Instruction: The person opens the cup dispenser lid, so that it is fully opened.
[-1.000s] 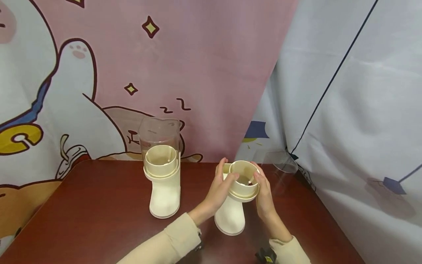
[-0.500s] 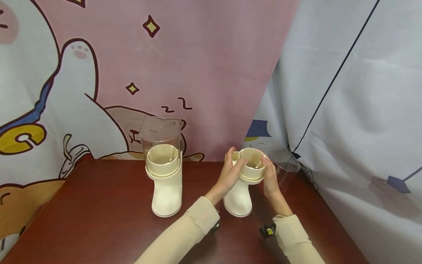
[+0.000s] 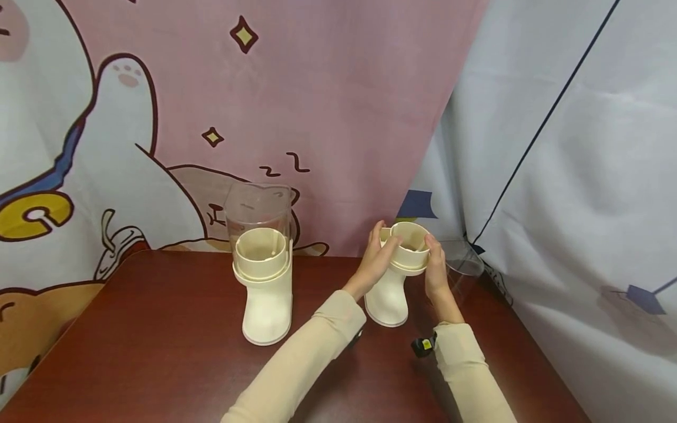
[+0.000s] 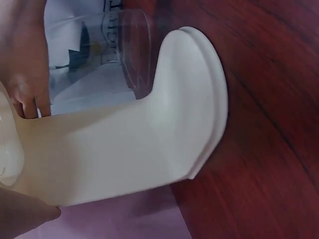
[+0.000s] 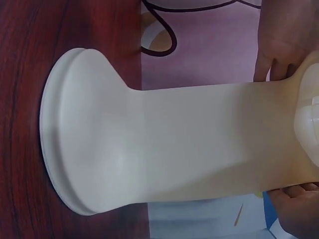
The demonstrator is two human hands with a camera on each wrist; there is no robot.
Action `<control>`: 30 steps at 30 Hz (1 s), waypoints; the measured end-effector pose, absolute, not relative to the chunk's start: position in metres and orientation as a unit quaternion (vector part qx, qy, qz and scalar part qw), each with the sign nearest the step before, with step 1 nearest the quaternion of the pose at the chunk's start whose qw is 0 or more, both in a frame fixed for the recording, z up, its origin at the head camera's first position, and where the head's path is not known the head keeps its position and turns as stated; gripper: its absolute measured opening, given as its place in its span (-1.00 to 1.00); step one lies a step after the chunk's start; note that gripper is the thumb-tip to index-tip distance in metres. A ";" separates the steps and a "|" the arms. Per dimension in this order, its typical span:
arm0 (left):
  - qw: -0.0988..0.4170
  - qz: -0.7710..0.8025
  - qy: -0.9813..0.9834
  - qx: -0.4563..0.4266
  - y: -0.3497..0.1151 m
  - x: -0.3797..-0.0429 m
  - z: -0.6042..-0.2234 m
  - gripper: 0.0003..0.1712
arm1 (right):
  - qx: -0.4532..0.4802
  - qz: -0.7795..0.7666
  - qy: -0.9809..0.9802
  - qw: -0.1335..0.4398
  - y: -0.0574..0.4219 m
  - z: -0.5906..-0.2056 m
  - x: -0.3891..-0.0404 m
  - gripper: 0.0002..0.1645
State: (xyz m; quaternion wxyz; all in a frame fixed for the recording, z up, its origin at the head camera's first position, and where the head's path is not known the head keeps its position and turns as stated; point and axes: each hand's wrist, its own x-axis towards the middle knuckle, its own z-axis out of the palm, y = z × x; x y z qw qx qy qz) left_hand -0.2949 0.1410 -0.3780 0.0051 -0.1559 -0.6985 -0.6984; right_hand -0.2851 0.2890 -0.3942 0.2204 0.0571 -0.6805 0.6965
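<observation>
Both hands grip a cream boot-shaped stand (image 3: 388, 299) by its round, open-topped collar (image 3: 411, 254). In the head view the left hand (image 3: 376, 258) is at the collar's left side with its thumb at the rim. On the right side the right hand (image 3: 436, 267) wraps the collar, fingertips at the rim. The left wrist view shows the stand upright, its flared foot (image 4: 192, 104) right at the tabletop. From the right wrist, the same foot (image 5: 82, 134) appears beside the wood, with fingers on both sides of the neck.
A matching cream stand (image 3: 267, 311) stands to the left, a clear container (image 3: 257, 205) rising above its collar. Another clear container (image 3: 462, 261) is behind the right hand. The dark red table (image 3: 158, 341) meets a printed curtain (image 3: 344, 117) at the back and a pale one at right.
Both hands have moved the gripped stand away toward the back of the table and slightly right. Their grip on the collar looks much the same. The left stand has stayed put.
</observation>
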 end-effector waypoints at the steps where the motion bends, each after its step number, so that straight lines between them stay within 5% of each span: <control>1: 0.007 -0.698 -0.699 -0.156 0.141 -0.296 -0.377 -0.04 | 0.059 0.696 -0.680 0.221 0.290 -0.394 -0.287 -0.34; 13: -0.010 -0.702 -0.700 -0.135 0.139 -0.299 -0.377 -0.03 | 0.043 0.700 -0.679 0.216 0.288 -0.398 -0.290 -0.42; 24: -0.013 -0.735 -0.671 -0.097 0.117 -0.285 -0.366 0.05 | 0.098 0.716 -0.675 0.147 0.283 -0.388 -0.277 0.05; 30: -0.007 -0.738 -0.666 -0.110 0.107 -0.262 -0.369 -0.07 | 0.115 0.715 -0.676 0.138 0.291 -0.391 -0.244 0.00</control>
